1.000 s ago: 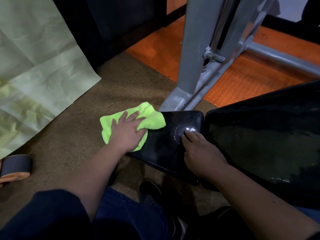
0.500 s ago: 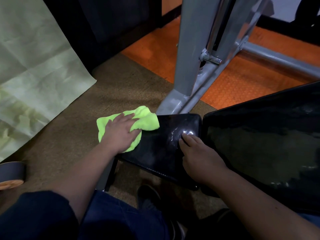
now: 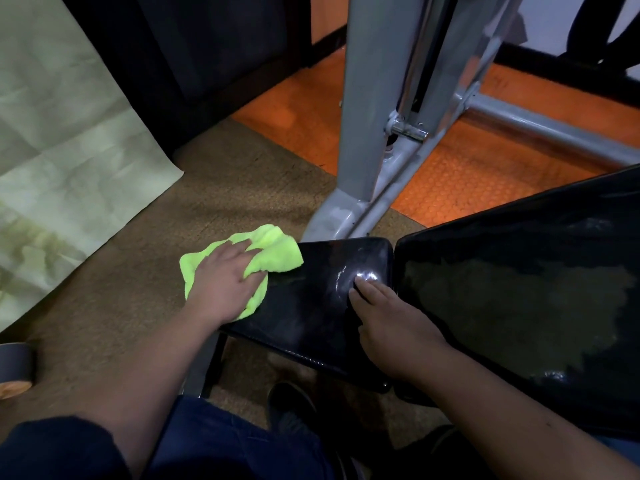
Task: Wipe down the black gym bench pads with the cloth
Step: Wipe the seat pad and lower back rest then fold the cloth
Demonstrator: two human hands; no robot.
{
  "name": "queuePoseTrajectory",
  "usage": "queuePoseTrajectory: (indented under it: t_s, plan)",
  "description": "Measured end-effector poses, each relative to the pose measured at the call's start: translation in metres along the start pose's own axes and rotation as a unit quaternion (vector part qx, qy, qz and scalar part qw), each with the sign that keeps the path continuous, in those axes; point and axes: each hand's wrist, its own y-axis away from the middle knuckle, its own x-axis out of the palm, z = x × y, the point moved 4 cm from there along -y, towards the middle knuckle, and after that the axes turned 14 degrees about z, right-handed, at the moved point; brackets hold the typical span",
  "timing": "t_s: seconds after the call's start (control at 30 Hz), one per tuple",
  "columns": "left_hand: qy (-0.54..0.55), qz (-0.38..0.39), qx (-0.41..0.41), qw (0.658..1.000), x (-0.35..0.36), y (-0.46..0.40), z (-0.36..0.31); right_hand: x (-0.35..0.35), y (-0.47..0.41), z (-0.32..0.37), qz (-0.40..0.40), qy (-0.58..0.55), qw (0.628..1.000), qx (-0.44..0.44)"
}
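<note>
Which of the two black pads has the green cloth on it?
The smaller black pad, on the left. The left hand presses the green cloth onto its left end. The bigger pad to its right has no cloth on it.

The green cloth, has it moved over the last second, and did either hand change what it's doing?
The green cloth, pressed under the left hand, slid slightly toward the small pad's left end. Nothing grasped or released. The right hand stayed planted on the pad.

The left hand (image 3: 225,285) presses a green cloth (image 3: 273,252) flat on the small black pad (image 3: 311,303) at its 9 o'clock edge. The right hand (image 3: 391,327) rests at 3 o'clock, beside the large pad (image 3: 519,289).
</note>
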Motion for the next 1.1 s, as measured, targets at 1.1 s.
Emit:
queuePoseTrajectory:
  t_s: [1.1]
  plan:
    - [0.786,0.209,0.019,0.581,-0.087,0.158,-0.169,-0.106,0.127,0.056,-0.003,-0.843,0.491,-0.218]
